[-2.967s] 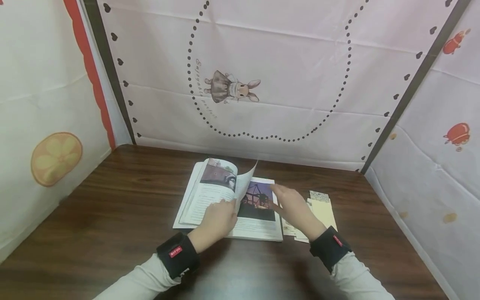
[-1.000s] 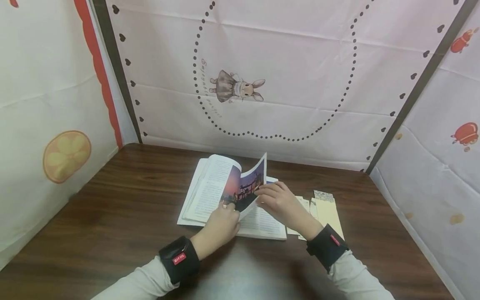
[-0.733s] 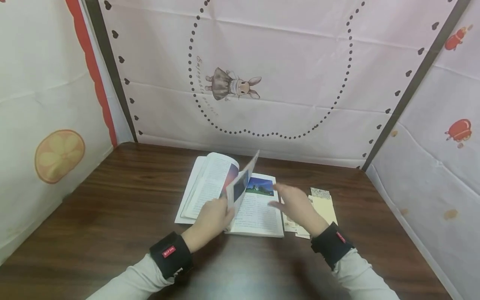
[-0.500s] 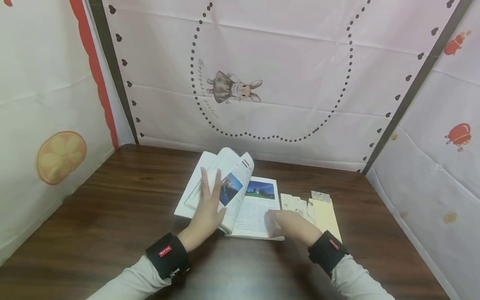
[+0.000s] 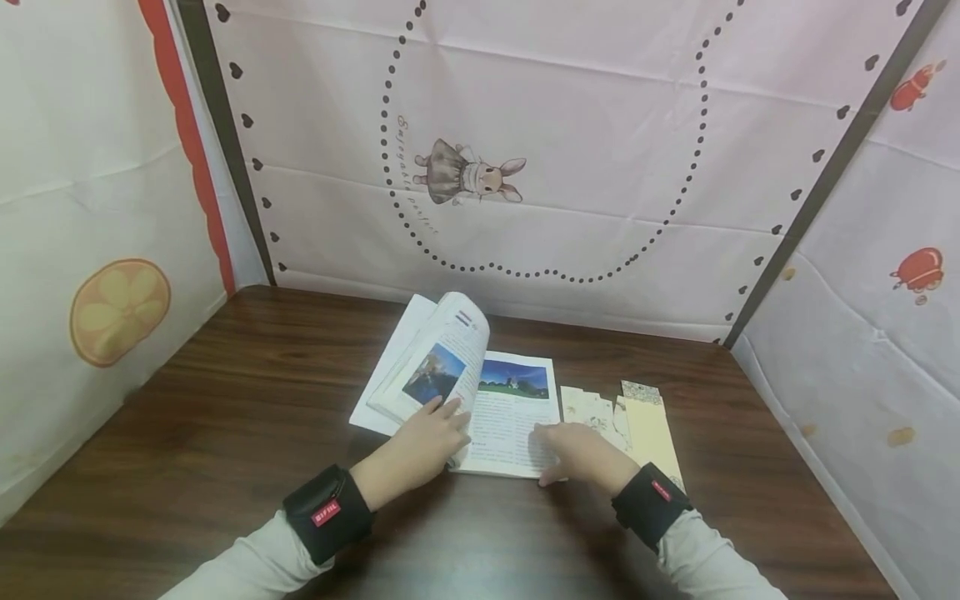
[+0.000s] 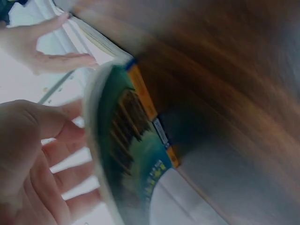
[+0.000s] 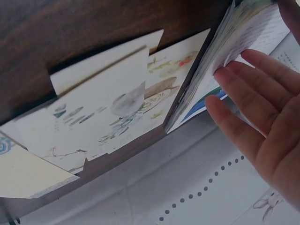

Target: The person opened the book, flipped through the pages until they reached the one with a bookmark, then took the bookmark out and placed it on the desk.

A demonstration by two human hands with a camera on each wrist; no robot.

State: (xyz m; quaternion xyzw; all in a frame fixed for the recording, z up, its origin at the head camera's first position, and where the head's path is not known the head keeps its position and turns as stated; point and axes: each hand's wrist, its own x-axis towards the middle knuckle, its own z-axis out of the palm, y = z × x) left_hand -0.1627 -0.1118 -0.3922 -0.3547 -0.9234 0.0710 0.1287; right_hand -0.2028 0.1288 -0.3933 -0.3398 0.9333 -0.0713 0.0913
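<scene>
An open book (image 5: 506, 425) lies on the table, its left-hand pages bulging up in a thick curve. On the raised left page is a blue photo (image 5: 435, 375); the right page carries a photo of a building under blue sky. My left hand (image 5: 423, 442) lies against the raised pages near the spine, fingers extended. In the left wrist view that hand (image 6: 51, 164) is beside the curved page block, with the green-blue cover (image 6: 131, 136) facing the camera. At the right page's outer edge is my right hand (image 5: 588, 454), its fingers straight with fingertips touching the page in the right wrist view.
Right of the book lie several patterned paper cards (image 5: 592, 408) and a pale yellow card (image 5: 651, 433), partly behind the right hand. The dark wooden table (image 5: 225, 417) is bounded by printed cloth walls (image 5: 585, 167) at the back and sides.
Pages with the night photo have been turned over to the left, exposing the page with the building. My left hand's spread fingers have come down onto the turned pages; the right hand has moved nearer.
</scene>
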